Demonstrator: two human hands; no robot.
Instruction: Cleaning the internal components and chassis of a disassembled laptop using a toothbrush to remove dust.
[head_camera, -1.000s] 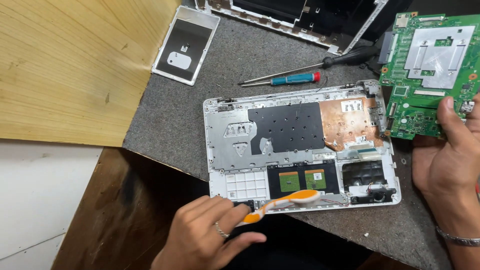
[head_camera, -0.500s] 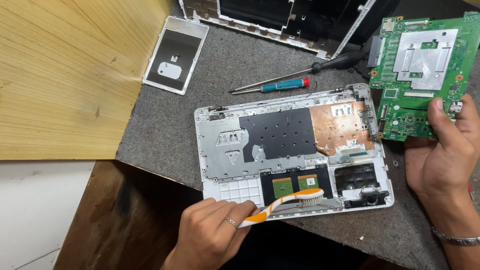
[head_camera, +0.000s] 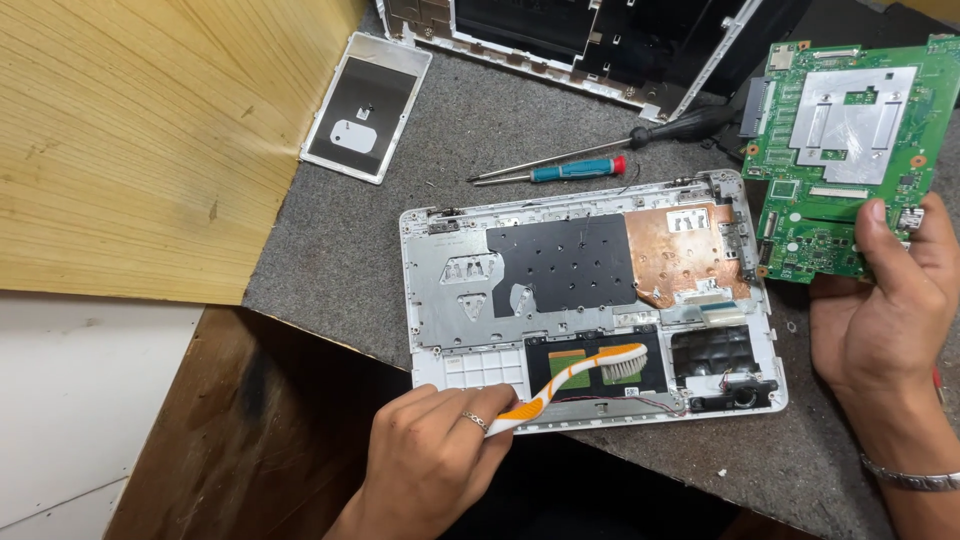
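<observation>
While the head camera looked down on the grey felt mat (head_camera: 340, 250), a pale wooden board (head_camera: 140, 140) filled the nine to eleven o'clock side. Just right of it, at eleven o'clock, lay one small white-framed cover panel (head_camera: 366, 106) with a dark inner face and a pale rounded sticker on it.

At six o'clock the left hand (head_camera: 430, 465), a ring on one finger, was curled closed around the handle of one orange-and-white toothbrush (head_camera: 575, 375). Its bristled head rested on the dark trackpad area of the open white laptop base (head_camera: 455, 300), which sat at the centre of the mat. That base showed one black perforated sheet and, to its right, one copper-coloured foil patch (head_camera: 680, 255).

Above the base, at twelve o'clock, two screwdrivers lay side by side: a thin one with a blue-and-red handle (head_camera: 570, 170) and a longer one with a black handle (head_camera: 680, 125). Beyond them stood another white laptop shell (head_camera: 600, 40).

At three o'clock the right hand (head_camera: 880, 310), a metal bracelet at the wrist, gripped the lower edge of one green motherboard (head_camera: 850, 150), thumb pressed on its face; a square silver plate covered the board's middle.
</observation>
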